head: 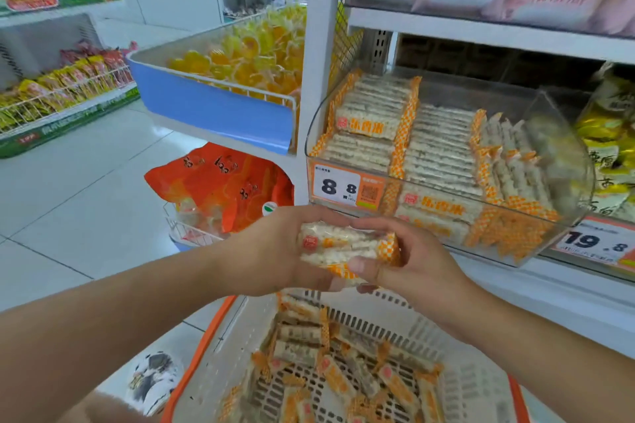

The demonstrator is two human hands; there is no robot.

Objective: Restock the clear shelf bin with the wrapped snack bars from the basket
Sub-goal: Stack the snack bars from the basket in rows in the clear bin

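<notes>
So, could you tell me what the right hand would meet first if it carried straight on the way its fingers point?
The right hand points left, gripping the snack bars. Going straight on, it would probably push them into the left hand, which holds their other end.

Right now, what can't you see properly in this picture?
- Head view: how many snack bars the left hand and right hand hold; fingers cover the stack.
- Basket: near end cut off by the bottom edge.
- Clear shelf bin: back rows blurred behind its curved wall.
- Small print on the 8.8 price tag: too tiny.
</notes>
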